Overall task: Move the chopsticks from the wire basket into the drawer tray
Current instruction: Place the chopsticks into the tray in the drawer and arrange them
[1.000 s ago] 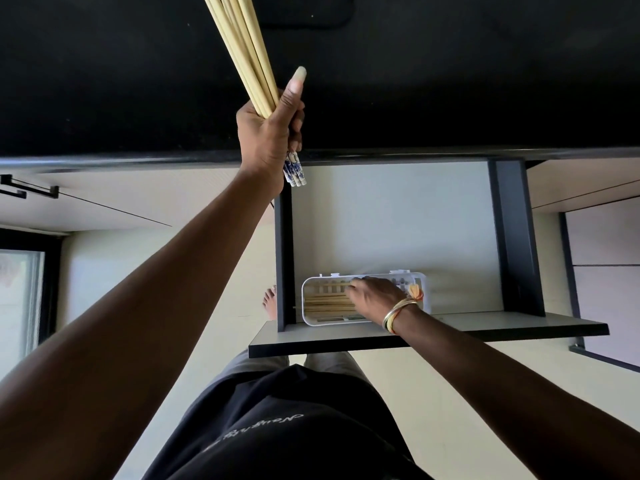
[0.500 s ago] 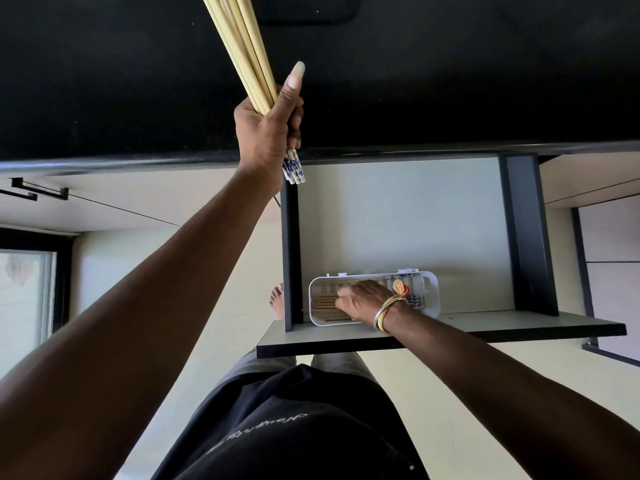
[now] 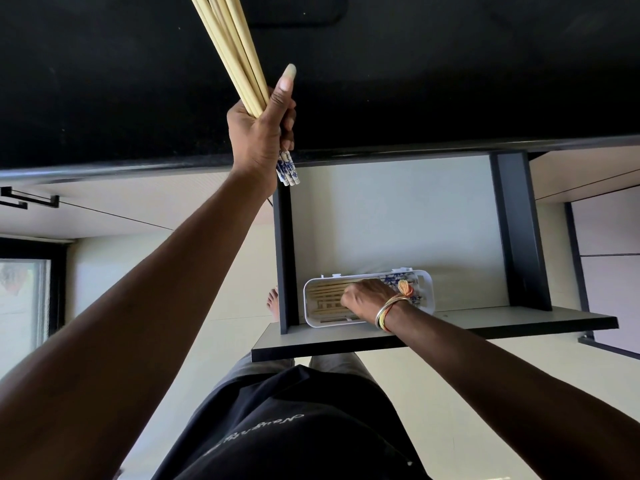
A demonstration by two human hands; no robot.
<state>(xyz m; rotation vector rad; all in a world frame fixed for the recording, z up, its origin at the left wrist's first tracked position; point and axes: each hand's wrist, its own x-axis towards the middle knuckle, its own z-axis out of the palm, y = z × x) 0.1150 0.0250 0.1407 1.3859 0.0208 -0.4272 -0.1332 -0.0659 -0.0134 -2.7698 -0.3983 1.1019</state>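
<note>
My left hand point(image 3: 258, 133) is raised over the black counter and grips a bundle of pale bamboo chopsticks point(image 3: 228, 50) with blue-and-white patterned ends that stick out below the fist. The white drawer tray point(image 3: 427, 289) lies in the open drawer, near its front left corner. Several chopsticks point(image 3: 325, 292) lie lengthwise in the tray. My right hand point(image 3: 367, 301) reaches into the tray, fingers bent down on those chopsticks. The hand hides the middle of the tray. No wire basket is in view.
The open drawer point(image 3: 398, 220) has a pale floor, black side walls and a dark front panel point(image 3: 433, 336). A black counter point(image 3: 450, 81) spans the top. Cabinet doors with a black handle point(image 3: 27, 200) are at left. My foot point(image 3: 273, 303) shows beside the drawer.
My right hand slid leftward along the tray over the chopsticks inside. My left hand kept its grip on the bundle and barely moved.
</note>
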